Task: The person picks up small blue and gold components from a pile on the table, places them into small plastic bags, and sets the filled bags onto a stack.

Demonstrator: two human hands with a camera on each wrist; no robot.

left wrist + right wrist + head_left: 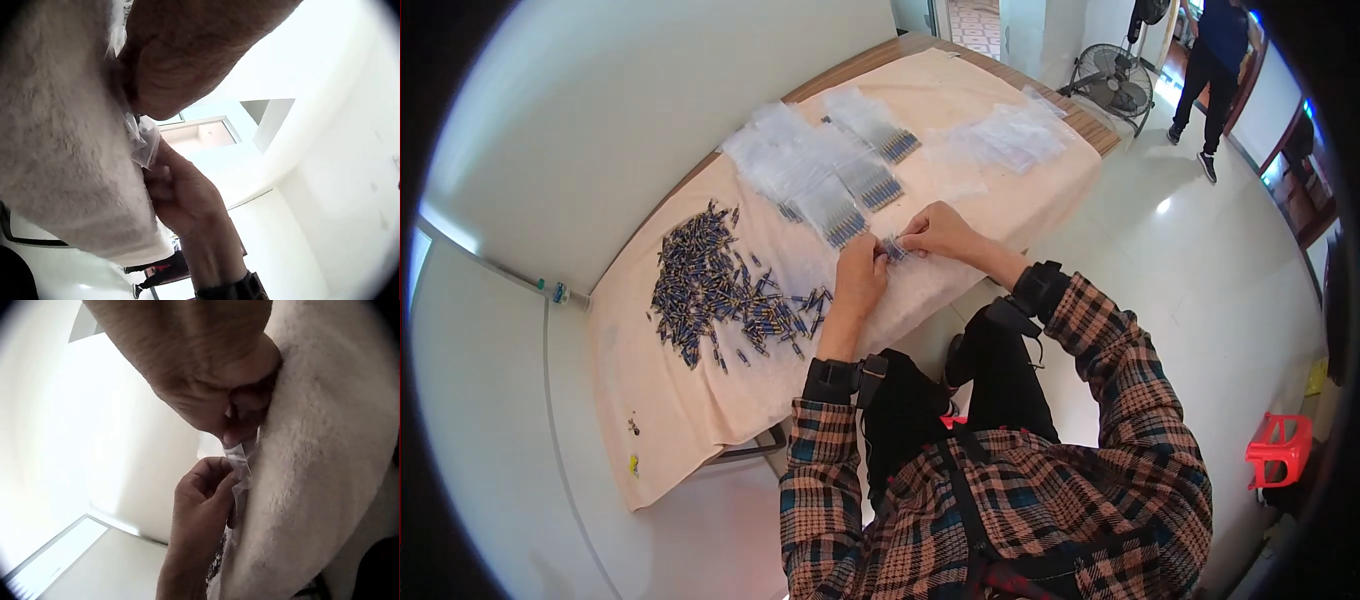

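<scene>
A: What are the hands doing in the head view?
B: The left hand [862, 270] and right hand [940, 230] meet at the near edge of the desk [1000, 75], both pinching a small clear bag [894, 249] with dark blue pieces in it, held just over the peach cloth [670, 400].

A: And around them?
B: A loose heap of blue pieces [710, 285] lies to the left on the cloth; filled bags [850, 195] sit in rows just beyond the hands, and empty clear bags [1010, 135] lie further right. The desk stands against a white wall. A floor fan [1112, 82] stands past its far end, a person [1215, 60] walks on the pale tiled floor, and a red stool [1278, 450] sits at the right.

A: The left wrist view?
B: From below, the right hand's fingertips [164, 164] nip crumpled clear plastic [142, 140] against the fuzzy cloth.

A: The right wrist view?
B: The left hand's fingers [209, 481] curl onto the bag's edge [239, 465], where the right hand's fingertips pinch it from above, beside the cloth.
</scene>
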